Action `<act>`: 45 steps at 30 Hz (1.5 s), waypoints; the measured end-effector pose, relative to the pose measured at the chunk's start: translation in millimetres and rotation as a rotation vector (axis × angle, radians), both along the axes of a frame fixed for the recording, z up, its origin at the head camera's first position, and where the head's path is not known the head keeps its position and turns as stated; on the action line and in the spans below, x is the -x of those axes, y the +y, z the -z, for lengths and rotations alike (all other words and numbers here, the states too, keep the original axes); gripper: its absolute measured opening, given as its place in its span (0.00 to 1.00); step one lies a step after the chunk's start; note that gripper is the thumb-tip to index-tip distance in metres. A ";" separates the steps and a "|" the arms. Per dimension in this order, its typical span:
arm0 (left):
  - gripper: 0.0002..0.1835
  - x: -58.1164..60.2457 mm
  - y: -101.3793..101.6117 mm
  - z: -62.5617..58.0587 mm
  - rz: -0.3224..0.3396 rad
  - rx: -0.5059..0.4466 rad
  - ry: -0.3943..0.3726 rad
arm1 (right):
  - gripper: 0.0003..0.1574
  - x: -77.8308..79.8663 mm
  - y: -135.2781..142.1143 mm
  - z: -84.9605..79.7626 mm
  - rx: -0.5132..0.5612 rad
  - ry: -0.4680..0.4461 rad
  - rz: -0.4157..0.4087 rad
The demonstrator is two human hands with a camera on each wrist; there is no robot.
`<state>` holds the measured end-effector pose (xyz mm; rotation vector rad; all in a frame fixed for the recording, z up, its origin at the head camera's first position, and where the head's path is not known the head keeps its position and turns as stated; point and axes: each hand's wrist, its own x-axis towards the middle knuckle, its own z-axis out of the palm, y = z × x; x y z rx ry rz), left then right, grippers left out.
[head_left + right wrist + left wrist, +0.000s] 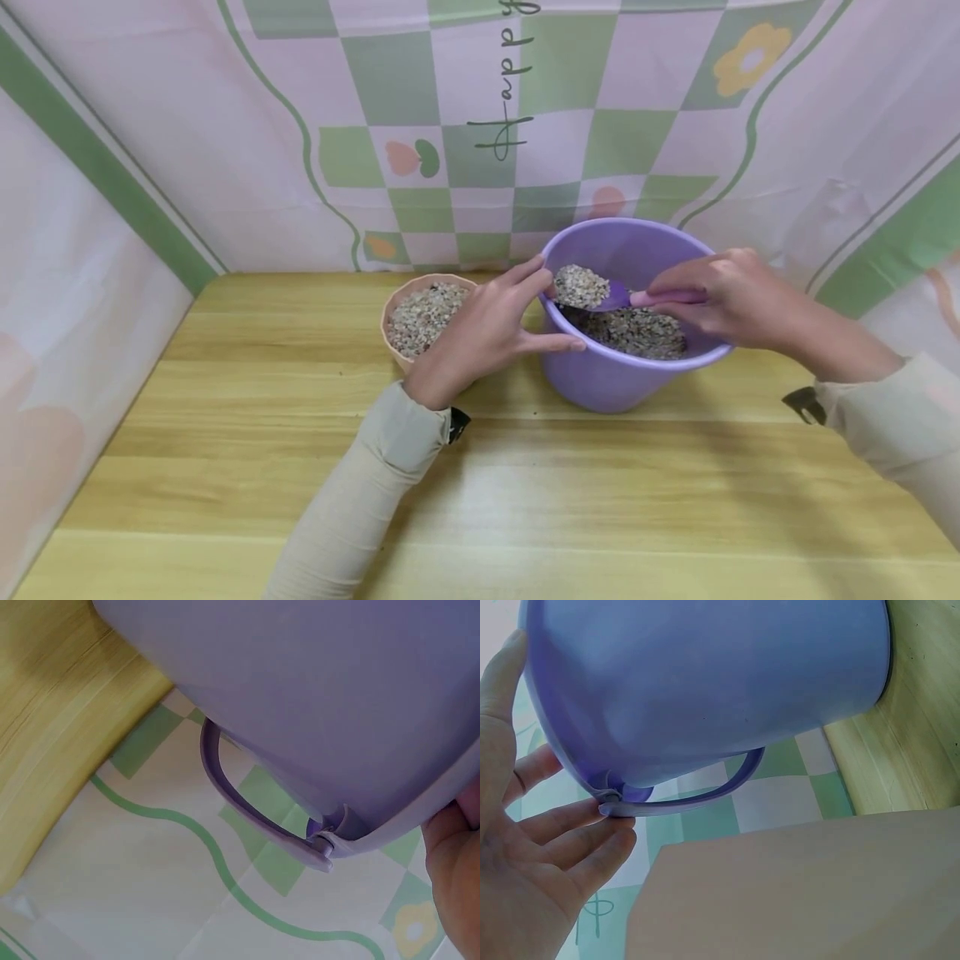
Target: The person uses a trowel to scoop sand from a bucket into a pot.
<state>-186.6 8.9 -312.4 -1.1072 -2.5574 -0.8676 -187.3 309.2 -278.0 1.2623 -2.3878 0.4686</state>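
Note:
A purple bucket (607, 387) stands on the table with dark, mixed gravel (637, 333) inside. My right hand (742, 300) grips the pink handle of a small shovel (618, 296). Its purple blade carries a heap of pale gravel (581, 287) over the bucket's left part, level with the rim. On the left side of the rim, my left hand (495, 325) holds the bucket, thumb along the front and fingertips beside the handle joint (615, 799). In the right wrist view, part of the right hand (457, 870) shows behind the rim; the shovel is hidden there.
Left of the bucket, a peach-coloured bowl (387, 333) full of gravel sits partly behind my left hand. The bucket's carrying handle (247, 810) hangs down on the far side. A printed cloth (480, 150) rises behind the wooden table (525, 517).

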 end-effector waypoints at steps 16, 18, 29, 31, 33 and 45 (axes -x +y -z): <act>0.30 0.9 -0.7 5.4 0.007 -0.026 0.008 | 0.36 -8.3 3.0 3.7 0.069 0.126 0.000; 0.29 0.6 -1.1 5.7 0.010 -0.034 0.004 | 0.37 -9.2 3.5 4.0 0.074 0.137 0.010; 0.29 -1.2 -1.8 4.2 0.014 -0.047 -0.014 | 0.35 -12.0 5.9 1.4 0.067 0.217 0.000; 0.30 -1.1 -1.8 4.1 0.014 -0.046 -0.012 | 0.35 -13.3 6.8 0.6 0.072 0.222 0.004; 0.30 -1.0 -1.7 4.2 0.015 -0.047 -0.015 | 0.35 -14.9 8.0 0.2 0.077 0.229 0.015; 0.28 -2.8 -1.8 4.1 0.016 -0.054 -0.013 | 0.35 -22.5 12.4 0.8 0.075 0.276 0.057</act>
